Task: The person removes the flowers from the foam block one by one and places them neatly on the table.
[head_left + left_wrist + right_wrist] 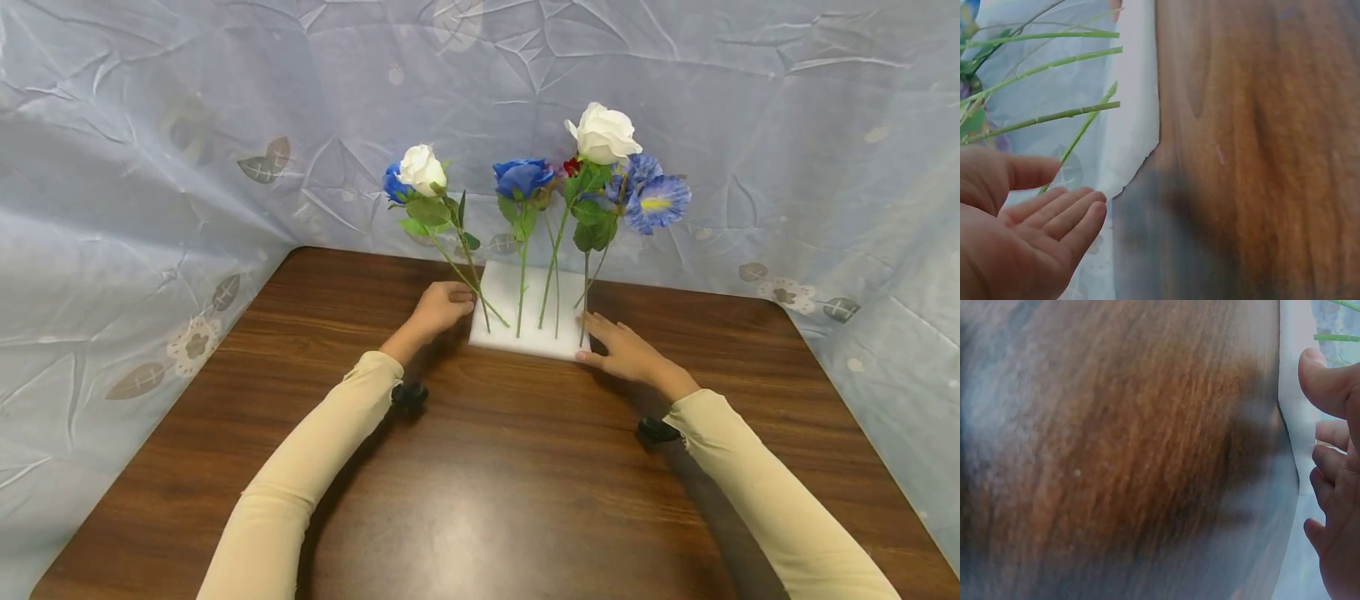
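Observation:
A white foam block (543, 346) lies flat near the far side of the table, with several flower stems standing in it. On its left lean a white rose (422, 169) and a blue one behind it. A blue rose (522, 177) stands mid-block; a tall white rose (602, 133) and a blue-violet iris (656, 202) rise on the right. My left hand (441, 307) is at the block's left edge, its fingertips against the foam in the left wrist view. At the right edge, my right hand (626, 350) rests spread fingers and thumb on the foam's side. Neither hand grips anything.
The brown wooden table (465, 467) reaches toward me from the block. Behind it and at both sides hangs a wrinkled pale blue cloth (337, 100) with printed leaves; the iris and roses stand close in front of it. A small red flower (572, 167) is partly hidden.

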{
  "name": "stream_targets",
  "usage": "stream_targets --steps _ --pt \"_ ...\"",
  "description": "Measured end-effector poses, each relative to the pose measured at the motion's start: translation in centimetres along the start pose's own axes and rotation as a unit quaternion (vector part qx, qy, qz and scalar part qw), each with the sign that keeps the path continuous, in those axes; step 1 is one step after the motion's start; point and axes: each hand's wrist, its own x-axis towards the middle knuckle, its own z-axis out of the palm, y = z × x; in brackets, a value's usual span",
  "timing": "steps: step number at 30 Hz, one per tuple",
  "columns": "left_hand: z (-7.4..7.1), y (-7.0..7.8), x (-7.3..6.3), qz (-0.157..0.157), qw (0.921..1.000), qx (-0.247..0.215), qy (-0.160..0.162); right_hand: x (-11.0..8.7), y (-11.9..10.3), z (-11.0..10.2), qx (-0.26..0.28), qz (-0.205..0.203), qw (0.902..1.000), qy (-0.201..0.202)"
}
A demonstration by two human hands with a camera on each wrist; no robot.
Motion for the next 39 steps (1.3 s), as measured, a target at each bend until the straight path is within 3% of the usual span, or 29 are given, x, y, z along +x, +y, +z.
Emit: stream_targets --steps 4,8,12,15,20,31,39 --pt "0.1 0.1 0.4 -0.046 0.9927 -0.100 0.049 0.0 0.0 0.1 -0.001 -0.004 1.0000 0.005" --pt "0.4 0.3 0.9 -0.077 0.9740 -0.200 0.072 0.0 -0.1 0.0 0.003 -0.008 0.9999 0.010" --pt "0.7 0.4 1.3 -0.083 0.9571 -0.262 0.091 0.0 -0.2 -0.1 0.009 -0.012 0.9998 0.013" --pt "0.9 0.4 1.5 -0.076 0.9487 -0.288 0.106 0.1 -0.2 -0.1 0.003 -0.015 0.9998 0.016" --pt "1.3 0.5 1.7 -0.058 0.9453 -0.301 0.111 0.2 0.0 -0.1 -0.010 -0.020 0.9996 0.020" --pt "1.6 0.6 1.8 -0.043 0.9462 -0.300 0.112 0.0 0.0 -0.3 -0.013 -0.021 0.9996 0.011" --pt "0.7 1.0 1.9 -0.014 0.9481 -0.289 0.131 -0.1 -0.2 -0.4 -0.017 -0.020 0.9996 0.007"
